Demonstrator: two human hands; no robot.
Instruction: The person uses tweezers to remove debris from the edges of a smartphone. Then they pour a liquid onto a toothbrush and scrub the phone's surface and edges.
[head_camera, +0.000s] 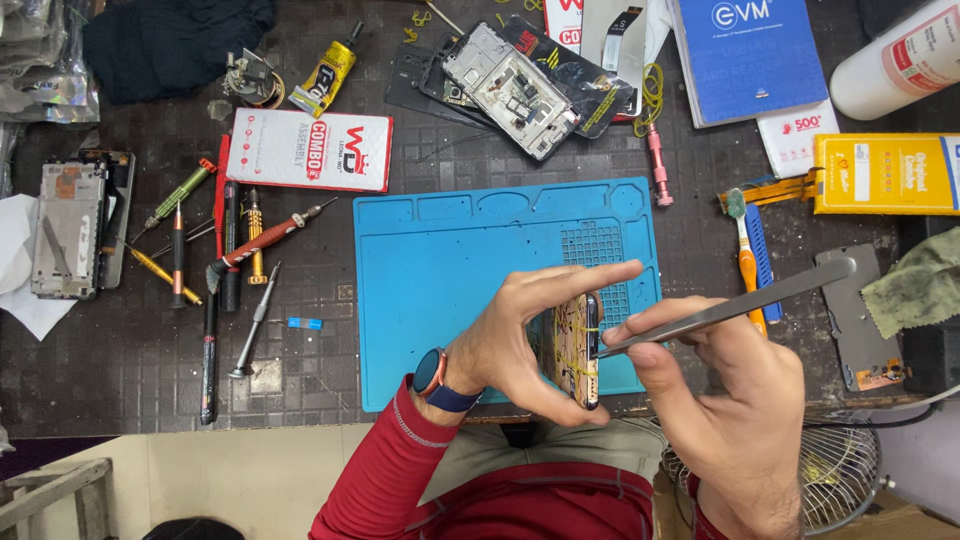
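**A:** From the head camera, which way is the phone (578, 350) lying in your grip?

**B:** You hold it on edge, its long axis running roughly up and down in the picture, top end toward the far side of the bench (130, 350), bottom end toward your lap. The patterned back faces your left palm; the thin side edge faces your right. It sits above the near edge of the blue work mat (450, 260), just in front of your body.

**A:** And your left hand (530, 340)?

**B:** Its grip is clamped on the phone: index finger stretched flat over the top end, thumb curled under the bottom end. The wrist with the watch (432, 373) angles in from the lower left, red sleeve behind it.

**A:** Your right hand (735, 410)?

**B:** It comes in from the lower right, fingers pinched together around the metal tweezers (725, 310). The tweezers slant from upper right down to the left, and their tip touches the phone's side edge about midway.

**A:** Anything close by?

**B:** Screwdrivers (225, 260) lie well apart at the left; an open phone frame (510, 90) lies beyond the mat.
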